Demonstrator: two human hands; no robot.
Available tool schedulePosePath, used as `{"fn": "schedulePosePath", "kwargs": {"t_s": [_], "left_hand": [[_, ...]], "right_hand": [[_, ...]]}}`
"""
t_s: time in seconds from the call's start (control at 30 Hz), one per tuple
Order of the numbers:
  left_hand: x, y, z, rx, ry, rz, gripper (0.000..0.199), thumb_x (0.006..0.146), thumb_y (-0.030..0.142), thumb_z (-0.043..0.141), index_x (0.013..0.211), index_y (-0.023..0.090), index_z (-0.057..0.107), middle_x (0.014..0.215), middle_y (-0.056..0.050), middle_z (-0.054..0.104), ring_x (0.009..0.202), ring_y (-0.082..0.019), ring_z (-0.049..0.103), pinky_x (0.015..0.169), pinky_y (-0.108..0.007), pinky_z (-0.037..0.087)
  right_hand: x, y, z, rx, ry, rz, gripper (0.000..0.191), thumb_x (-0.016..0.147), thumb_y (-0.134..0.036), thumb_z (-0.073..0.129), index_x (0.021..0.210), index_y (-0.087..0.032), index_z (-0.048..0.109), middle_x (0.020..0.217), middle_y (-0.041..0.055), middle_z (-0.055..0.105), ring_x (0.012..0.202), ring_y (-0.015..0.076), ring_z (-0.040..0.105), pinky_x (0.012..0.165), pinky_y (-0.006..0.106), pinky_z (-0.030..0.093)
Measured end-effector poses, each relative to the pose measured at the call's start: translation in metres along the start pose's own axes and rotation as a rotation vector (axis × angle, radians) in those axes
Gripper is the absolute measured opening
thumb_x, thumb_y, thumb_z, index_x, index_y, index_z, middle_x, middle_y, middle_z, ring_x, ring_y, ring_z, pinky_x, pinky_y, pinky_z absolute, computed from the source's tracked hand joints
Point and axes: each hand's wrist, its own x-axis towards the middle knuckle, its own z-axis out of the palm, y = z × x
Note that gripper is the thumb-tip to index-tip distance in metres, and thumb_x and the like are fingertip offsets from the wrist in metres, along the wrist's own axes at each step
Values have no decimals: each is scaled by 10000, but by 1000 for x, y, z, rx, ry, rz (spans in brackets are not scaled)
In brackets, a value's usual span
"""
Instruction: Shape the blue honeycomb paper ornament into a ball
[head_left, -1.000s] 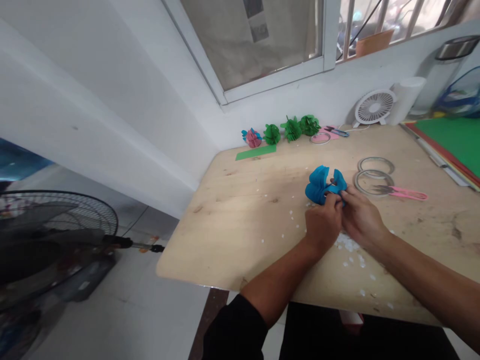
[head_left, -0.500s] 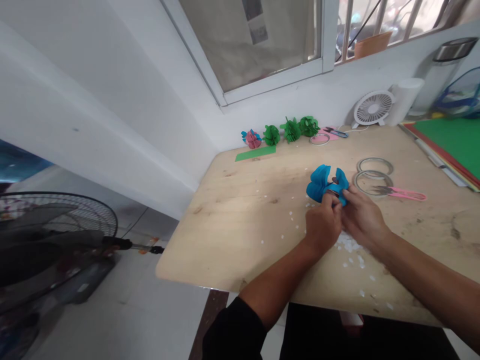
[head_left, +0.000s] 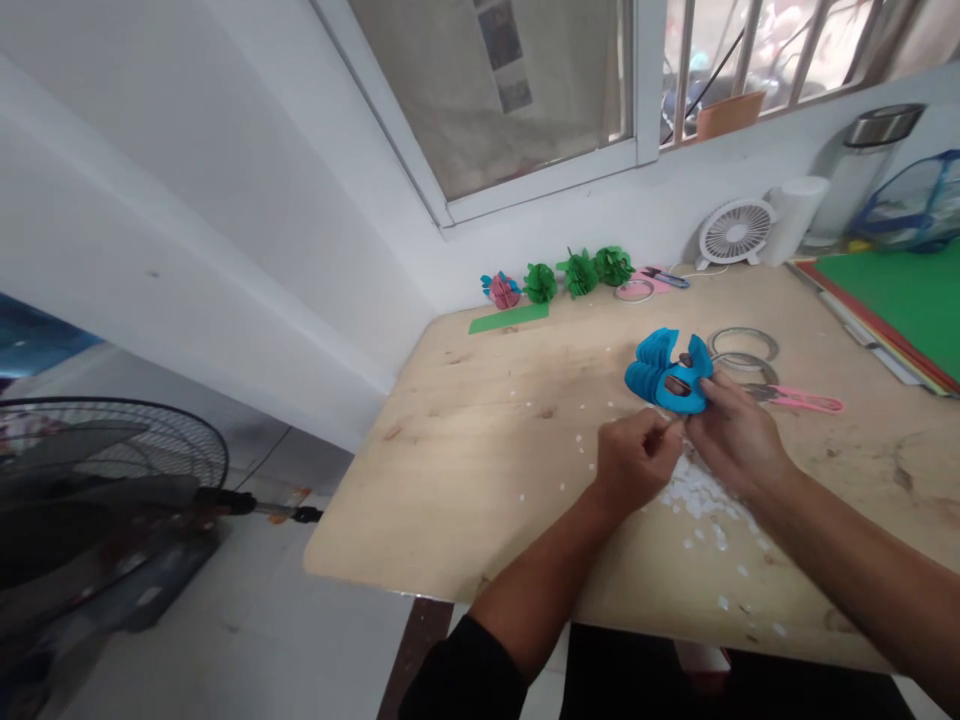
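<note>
A blue folded-paper piece [head_left: 651, 378], layered in several petals with a ring-shaped part at its near side, is raised over the table. My right hand [head_left: 739, 425] grips it from the right, with some fingers showing through its opening. Just below it, my left hand [head_left: 637, 450] is closed in a pinch, its fingertips close to the right hand's. What the pinch holds, if anything, is too small to make out. Small white scraps [head_left: 697, 490] lie scattered under both hands. Pink-handled snips [head_left: 802, 399] and two grey rings [head_left: 744, 345] lie right of the blue paper.
Along the wall stand green paper shapes [head_left: 579, 273] and a pink-and-blue one [head_left: 502, 290], behind a green strip [head_left: 510, 319]. A small white fan [head_left: 736, 233] and a lidded bottle [head_left: 862, 175] are at the back right, near coloured sheets [head_left: 892, 290]. A floor fan [head_left: 112, 500] stands left.
My left hand has come off the blue paper, moving down and left into a pinch. The blue paper has turned in my right hand, showing its ring-shaped part more fully.
</note>
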Motion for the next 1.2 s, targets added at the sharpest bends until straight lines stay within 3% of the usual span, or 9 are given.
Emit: {"fn": "schedulePosePath", "kwargs": {"t_s": [0.1, 0.2, 0.3, 0.37, 0.53, 0.63, 0.77, 0.93, 1.2], "left_hand": [[6, -4, -8, -56, 199, -57, 256, 904, 372, 507, 752, 190, 603, 604, 19, 571, 544, -97, 515, 584, -214, 445], [16, -12, -12, -170, 341, -182, 256, 905, 354, 530, 1057, 173, 627, 848, -38, 671, 753, -127, 630, 711, -230, 507], [26, -21, -13, -413, 285, -375, 405, 872, 339, 610, 1248, 192, 588, 1174, -108, 676, 1010, -165, 660, 773, -242, 523], [30, -26, -13, -641, 195, -495, 429, 861, 368, 635, 1257, 203, 611, 1229, -109, 673, 1036, -181, 664, 775, -258, 530], [32, -29, -15, -1007, -20, -598, 549, 709, 465, 791, 1161, 167, 694, 1031, -94, 732, 788, -154, 666, 731, -289, 536], [31, -31, -17, -1032, -57, -588, 606, 610, 445, 870, 1120, 158, 715, 1014, -86, 732, 761, -143, 660, 740, -294, 534], [31, -35, -16, -1010, -90, -574, 659, 528, 424, 920, 1093, 152, 716, 1010, -87, 729, 815, -175, 672, 752, -307, 521], [31, -34, -14, -990, -55, -571, 659, 441, 384, 958, 1007, 167, 700, 885, -34, 702, 785, -166, 646, 754, -307, 497], [30, -31, -11, -1013, 46, -549, 571, 453, 425, 958, 859, 161, 656, 864, -39, 702, 829, -192, 653, 862, -370, 494]], "right_hand": [[1, 0, 0, 4, -8, -20, 201, 807, -269, 708, 1006, -298, 705, 1055, 11, 757, 1106, 235, 680, 978, 424, 550], [0, 2, -2, -1, -15, 13, 170, 816, -284, 710, 985, -294, 718, 1067, 11, 758, 1068, 230, 692, 979, 424, 552], [-1, 4, -3, 14, -24, 62, 149, 829, -279, 703, 975, -293, 727, 1020, -3, 763, 969, 200, 711, 946, 382, 569], [-3, 4, -3, 20, -28, 98, 146, 844, -275, 691, 983, -291, 733, 974, -12, 765, 905, 175, 713, 908, 335, 578], [-2, 7, -7, -57, -46, 109, 166, 861, -323, 686, 1015, -291, 738, 1056, 2, 770, 942, 190, 712, 883, 336, 584], [0, 10, -10, -126, -36, 99, 207, 836, -362, 706, 1017, -271, 745, 1035, 26, 770, 956, 218, 710, 893, 363, 581], [2, 13, -13, -192, 57, 90, 224, 751, -372, 770, 950, -269, 756, 906, 5, 763, 831, 192, 698, 811, 318, 587], [2, 14, -13, -222, 111, 84, 229, 703, -361, 797, 911, -276, 754, 892, -10, 759, 797, 179, 685, 780, 302, 579], [-4, 18, -12, -458, 54, -27, 297, 799, -428, 709, 1073, -317, 738, 1126, 2, 739, 1021, 233, 661, 994, 426, 495]]}}
